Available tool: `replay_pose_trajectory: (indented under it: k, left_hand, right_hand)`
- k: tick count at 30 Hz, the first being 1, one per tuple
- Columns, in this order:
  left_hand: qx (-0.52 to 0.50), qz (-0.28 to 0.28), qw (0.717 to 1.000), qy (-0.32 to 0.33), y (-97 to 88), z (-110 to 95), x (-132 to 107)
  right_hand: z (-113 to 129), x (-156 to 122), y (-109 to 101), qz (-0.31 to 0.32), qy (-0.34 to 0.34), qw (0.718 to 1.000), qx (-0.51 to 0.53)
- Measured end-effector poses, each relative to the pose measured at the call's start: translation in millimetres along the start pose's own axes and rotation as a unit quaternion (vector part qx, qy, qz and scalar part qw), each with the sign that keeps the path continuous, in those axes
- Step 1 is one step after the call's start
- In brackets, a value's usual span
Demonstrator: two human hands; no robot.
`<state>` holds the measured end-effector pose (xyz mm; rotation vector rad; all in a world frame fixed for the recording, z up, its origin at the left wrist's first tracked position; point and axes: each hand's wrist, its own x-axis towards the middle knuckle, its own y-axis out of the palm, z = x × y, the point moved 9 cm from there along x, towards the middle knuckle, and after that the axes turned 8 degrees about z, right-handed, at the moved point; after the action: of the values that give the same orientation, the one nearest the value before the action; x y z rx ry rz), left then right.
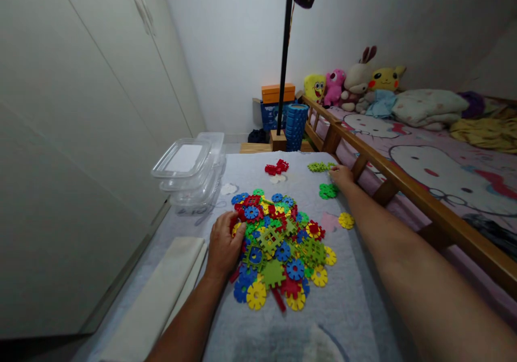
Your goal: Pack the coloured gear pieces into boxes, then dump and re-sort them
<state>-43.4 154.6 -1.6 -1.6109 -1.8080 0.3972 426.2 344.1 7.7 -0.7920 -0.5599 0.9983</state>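
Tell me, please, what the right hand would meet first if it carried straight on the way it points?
The right hand points away and slightly left; it would probably first reach the light-green plastic interlocking pieces lying just ahead on the grey mat, though depth is unclear.

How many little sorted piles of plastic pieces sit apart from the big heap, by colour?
Red plastic pieces pile: 1
Green plastic pieces piles: 2
White pieces: 1
Yellow piece: 1
Total: 5
The right hand rests beside the green ones; the left hand touches the big mixed heap.

Soft, even indoor light fills the room, brighter on the back wall [242, 44], dimmer along the frame's bottom left. Shadows stay faint under the toy pile [278, 243]. Wide-lens bending curves the wardrobe [81, 109] at left; the near forearm at lower right looks stretched and slightly soft.
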Motion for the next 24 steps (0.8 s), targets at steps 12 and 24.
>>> replay_pose_trajectory:
  k: [12,24]
  left_hand:
    - [0.002,0.001,1.000,0.001,0.7,0,-1]
    - [-0.012,-0.031,0.999,0.004,-5.0,-2,-1]
  right_hand:
    - [-8,-8,7,0.004,-0.014,0.997,0.070]
    - [117,-123,66,0.274,-0.276,0.913,0.127]
